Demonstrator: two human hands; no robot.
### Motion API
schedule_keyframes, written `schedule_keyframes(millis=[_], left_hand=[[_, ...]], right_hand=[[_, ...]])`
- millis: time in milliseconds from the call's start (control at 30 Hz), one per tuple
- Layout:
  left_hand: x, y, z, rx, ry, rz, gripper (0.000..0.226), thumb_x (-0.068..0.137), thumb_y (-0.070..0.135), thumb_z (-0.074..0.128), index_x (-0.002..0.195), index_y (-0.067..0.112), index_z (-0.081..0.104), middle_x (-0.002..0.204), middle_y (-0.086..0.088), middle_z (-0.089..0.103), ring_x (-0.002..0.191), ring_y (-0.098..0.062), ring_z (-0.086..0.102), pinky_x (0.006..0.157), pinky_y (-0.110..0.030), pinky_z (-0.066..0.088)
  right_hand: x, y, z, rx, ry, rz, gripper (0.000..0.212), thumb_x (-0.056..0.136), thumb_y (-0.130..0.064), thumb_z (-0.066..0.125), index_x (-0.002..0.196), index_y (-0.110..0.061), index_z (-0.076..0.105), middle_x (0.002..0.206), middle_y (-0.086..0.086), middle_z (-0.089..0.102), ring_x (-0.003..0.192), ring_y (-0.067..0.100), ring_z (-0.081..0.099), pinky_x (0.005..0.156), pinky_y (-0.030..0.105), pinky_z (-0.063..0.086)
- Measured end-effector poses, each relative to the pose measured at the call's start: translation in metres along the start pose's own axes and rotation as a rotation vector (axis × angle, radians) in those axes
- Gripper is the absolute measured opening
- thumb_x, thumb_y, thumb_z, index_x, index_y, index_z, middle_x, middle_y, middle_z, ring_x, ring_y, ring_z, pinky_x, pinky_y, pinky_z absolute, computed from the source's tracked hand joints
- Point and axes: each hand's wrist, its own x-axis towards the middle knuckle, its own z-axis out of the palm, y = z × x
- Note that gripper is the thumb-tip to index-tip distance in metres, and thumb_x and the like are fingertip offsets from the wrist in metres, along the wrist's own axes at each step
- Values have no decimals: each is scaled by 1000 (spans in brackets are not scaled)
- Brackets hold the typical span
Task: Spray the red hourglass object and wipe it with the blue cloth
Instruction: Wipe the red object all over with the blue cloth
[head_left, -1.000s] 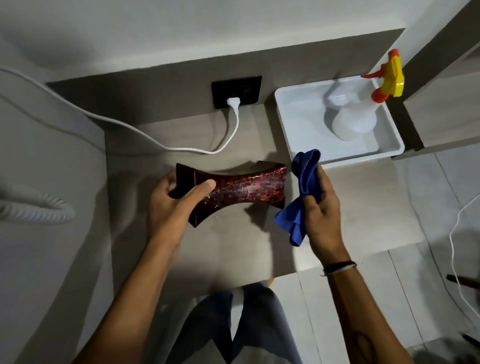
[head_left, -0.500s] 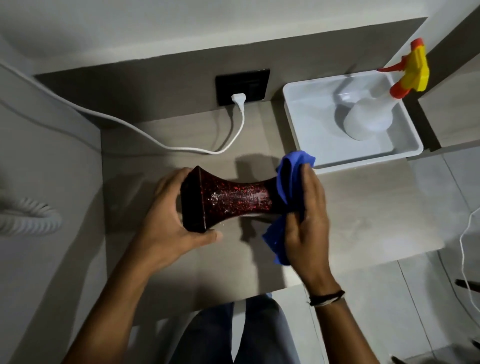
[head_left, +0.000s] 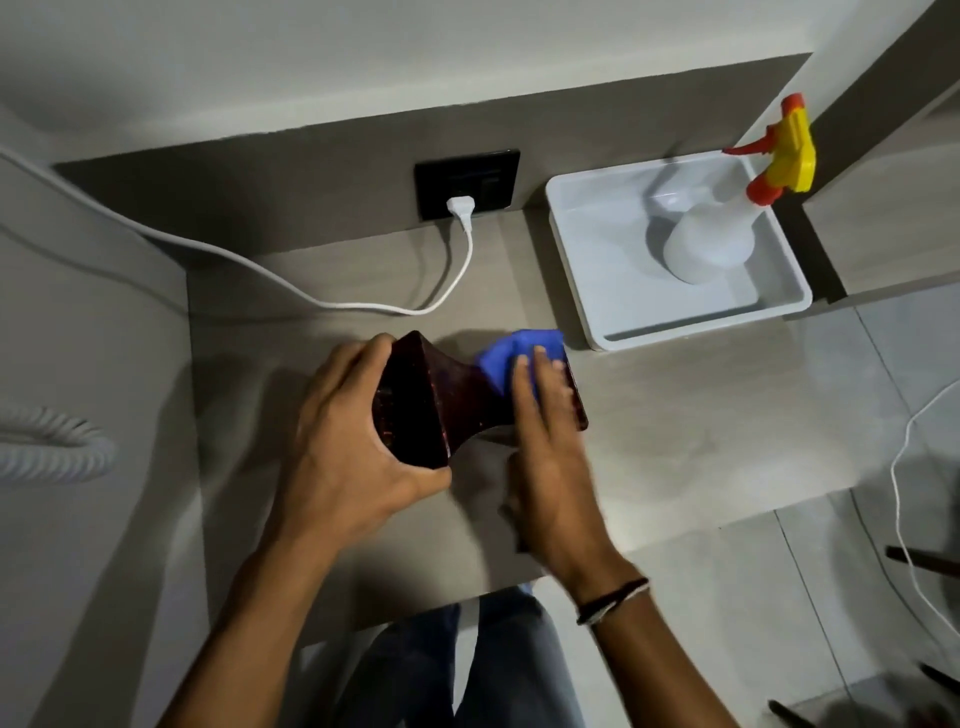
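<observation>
The dark red hourglass object (head_left: 447, 402) lies on its side above the grey counter, one flat end turned toward me. My left hand (head_left: 348, 457) grips that near end. My right hand (head_left: 545, 447) presses the blue cloth (head_left: 511, 358) against the object's waist and far end, fingers spread over it. Most of the cloth is hidden under that hand. The spray bottle (head_left: 727, 234), white with a yellow and red trigger head, stands apart in the white tray (head_left: 571, 291) at the back right.
A black wall socket (head_left: 493, 176) holds a white plug whose cable (head_left: 311, 296) trails left across the counter. A coiled white cord (head_left: 52, 447) hangs at the left. Another white cable (head_left: 904, 519) runs over the tiled floor on the right. My knees show below the counter edge.
My left hand turned the object so its end faces me. My right hand brought the cloth from beside the object onto its waist and far end.
</observation>
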Motion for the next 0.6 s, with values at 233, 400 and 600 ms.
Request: schedule_keyframes(millis=[233, 400, 600], left_hand=[[0, -7, -10, -9, 15, 11, 103, 44, 39, 87, 138, 8, 61, 131, -8, 63, 115, -28, 62, 95, -25, 44], [2, 4, -7, -29, 8, -3, 110, 44, 36, 96, 143, 7, 59, 137, -9, 62, 122, -31, 62, 99, -36, 51], [-3, -7, -10, -31, -12, -22, 95, 45, 33, 95, 132, 12, 63, 125, -2, 62, 111, -24, 60, 92, -30, 49]], right_hand=[[-6, 8, -10, -50, -115, -141, 94, 97, 8, 43, 170, -26, -5, 183, 3, -16, 172, 25, -10, 141, 50, 14], [-4, -6, -8, 58, -64, -184, 107, 83, 22, 42, 174, -18, 1, 184, 6, -16, 173, 31, -3, 136, 56, 29], [-4, 26, 4, -119, 8, -268, 105, 84, 28, 49, 174, -11, 13, 184, 10, -7, 171, 34, -4, 139, 55, 20]])
